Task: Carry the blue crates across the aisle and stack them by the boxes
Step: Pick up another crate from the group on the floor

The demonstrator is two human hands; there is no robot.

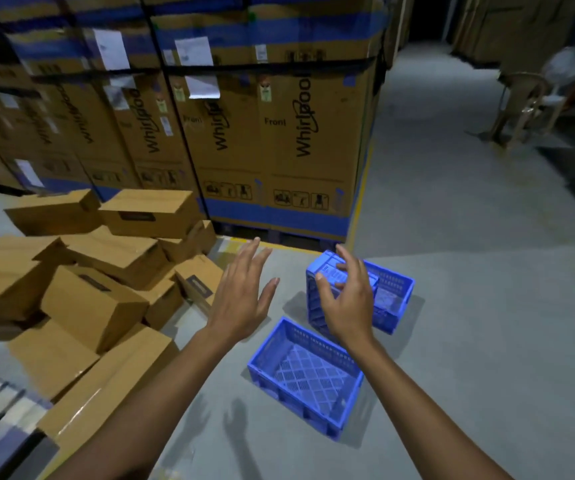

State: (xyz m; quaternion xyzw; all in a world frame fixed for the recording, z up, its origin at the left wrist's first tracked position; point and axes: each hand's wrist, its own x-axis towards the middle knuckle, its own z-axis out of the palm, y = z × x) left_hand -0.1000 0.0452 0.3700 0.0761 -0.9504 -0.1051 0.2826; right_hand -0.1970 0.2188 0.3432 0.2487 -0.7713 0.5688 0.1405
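Blue lattice-walled plastic crates, judged light, stiff and robust, are best taken at opposite rims. The near crate point(308, 372) is set upright on the floor; against the far crate point(396, 292) a tipped crate point(313, 304) is leaned, right of loose cartons point(95, 299). The left hand point(241, 299) and right hand point(348, 303) are spread above, nothing held.

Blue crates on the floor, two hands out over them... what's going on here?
A person is reaching both bare hands down toward blue crates on a warehouse floor. The right hand, fingers spread, is in front of a tipped crate that leans against a second crate; no grip shows yet. The left hand is open in the air beside it. A third crate sits upright nearer, and a loose pile of cardboard boxes lies to the left.
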